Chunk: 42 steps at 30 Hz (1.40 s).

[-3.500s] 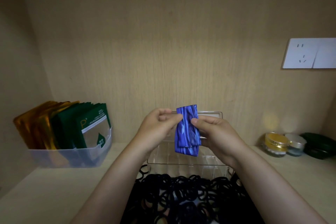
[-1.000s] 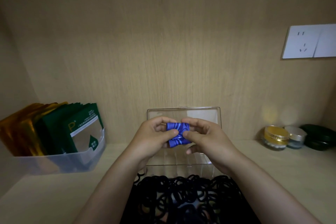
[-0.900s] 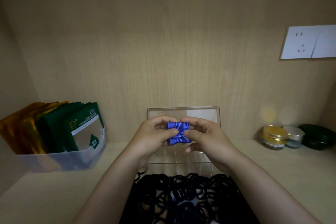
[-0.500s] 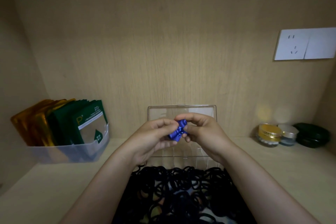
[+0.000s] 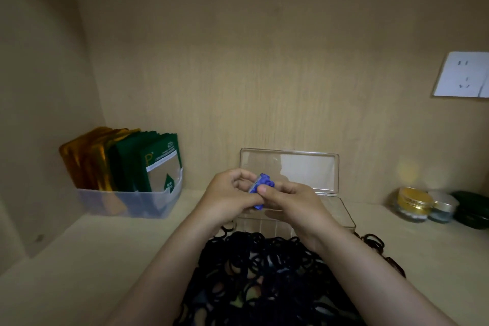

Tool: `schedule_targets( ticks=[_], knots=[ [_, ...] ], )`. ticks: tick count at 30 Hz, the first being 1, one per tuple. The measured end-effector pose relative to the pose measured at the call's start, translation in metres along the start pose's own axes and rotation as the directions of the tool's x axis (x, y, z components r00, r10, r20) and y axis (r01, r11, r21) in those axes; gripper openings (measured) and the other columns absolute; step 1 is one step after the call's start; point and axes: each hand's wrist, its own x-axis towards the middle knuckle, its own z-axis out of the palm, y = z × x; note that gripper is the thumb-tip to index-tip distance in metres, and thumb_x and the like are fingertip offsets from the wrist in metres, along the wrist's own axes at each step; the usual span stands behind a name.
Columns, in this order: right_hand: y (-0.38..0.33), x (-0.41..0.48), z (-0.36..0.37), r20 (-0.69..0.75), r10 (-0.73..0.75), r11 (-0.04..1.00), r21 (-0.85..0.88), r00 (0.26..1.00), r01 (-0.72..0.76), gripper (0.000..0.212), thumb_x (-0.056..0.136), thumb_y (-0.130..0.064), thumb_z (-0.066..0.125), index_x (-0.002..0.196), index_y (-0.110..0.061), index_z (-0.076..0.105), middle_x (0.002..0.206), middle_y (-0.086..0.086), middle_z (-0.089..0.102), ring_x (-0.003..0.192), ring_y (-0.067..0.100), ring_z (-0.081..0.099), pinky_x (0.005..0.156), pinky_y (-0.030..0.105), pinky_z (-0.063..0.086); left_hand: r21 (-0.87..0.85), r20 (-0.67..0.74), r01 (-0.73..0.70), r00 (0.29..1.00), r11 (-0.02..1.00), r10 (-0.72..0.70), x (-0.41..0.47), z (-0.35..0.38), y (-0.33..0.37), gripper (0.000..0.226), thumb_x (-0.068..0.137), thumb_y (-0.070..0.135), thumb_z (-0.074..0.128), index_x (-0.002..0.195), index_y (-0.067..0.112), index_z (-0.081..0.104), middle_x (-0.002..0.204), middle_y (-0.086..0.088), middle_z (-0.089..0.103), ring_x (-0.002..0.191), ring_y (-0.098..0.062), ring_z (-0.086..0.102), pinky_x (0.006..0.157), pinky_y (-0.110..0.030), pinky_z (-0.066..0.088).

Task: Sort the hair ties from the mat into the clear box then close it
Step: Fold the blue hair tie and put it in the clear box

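A folded blue patterned band (image 5: 262, 185) is pinched between my left hand (image 5: 227, 196) and my right hand (image 5: 289, 200), held above the clear box. The clear box (image 5: 341, 213) stands open on the shelf, its lid (image 5: 307, 171) upright against the back wall. Its inside is mostly hidden behind my hands. A heap of black hair ties (image 5: 264, 267) covers a dark mat near the front edge, just in front of the box. A few ties (image 5: 373, 241) lie off to the right of the heap.
A translucent bin (image 5: 127, 202) with gold and green sachets (image 5: 148, 164) stands at the left. Gold, silver and dark green jars (image 5: 414, 202) sit at the right. A white wall socket (image 5: 463, 74) is on the back wall.
The blue band went from a long hanging strip to a small tight bundle between my fingers. My view has shifted left, so the socket now sits near the right edge.
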Motion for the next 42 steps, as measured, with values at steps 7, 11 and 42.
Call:
schedule_targets(
  ticks=[7, 11, 42],
  knots=[
    [-0.006, 0.026, 0.020, -0.158, -0.021, 0.985, -0.172, 0.987, -0.007, 0.017, 0.091, -0.006, 0.068, 0.099, 0.008, 0.071, 0.092, 0.028, 0.073, 0.069, 0.023, 0.067, 0.057, 0.030, 0.059, 0.159, -0.030, -0.070, 0.997, 0.985, 0.075, 0.015, -0.037, -0.029, 0.012, 0.090, 0.017, 0.068, 0.097, 0.027, 0.072, 0.089, 0.006, 0.072, 0.081, -0.006, 0.065, 0.071, -0.017, 0.047],
    [-0.014, 0.047, 0.029, -0.130, 0.071, 0.898, -0.423, 0.989, -0.120, 0.017, 0.090, -0.004, 0.068, 0.096, 0.012, 0.067, 0.084, 0.025, 0.066, 0.062, 0.028, 0.065, 0.056, 0.039, 0.060, 0.205, -0.139, -0.026, 0.989, 0.978, 0.055, 0.024, -0.041, -0.057, 0.017, 0.094, 0.015, 0.062, 0.099, 0.030, 0.068, 0.094, 0.010, 0.068, 0.089, -0.007, 0.064, 0.083, -0.023, 0.050],
    [-0.014, 0.071, 0.044, 0.039, 0.081, 0.423, -0.906, 0.996, 0.001, 0.021, 0.084, -0.022, 0.076, 0.102, -0.014, 0.079, 0.100, 0.004, 0.073, 0.094, 0.018, 0.065, 0.085, 0.033, 0.053, 0.176, 0.035, -0.054, 0.998, 0.983, 0.048, 0.018, -0.033, -0.077, 0.043, 0.083, 0.013, 0.062, 0.119, 0.035, 0.063, 0.119, 0.004, 0.062, 0.102, -0.002, 0.063, 0.077, -0.016, 0.051]
  ],
)
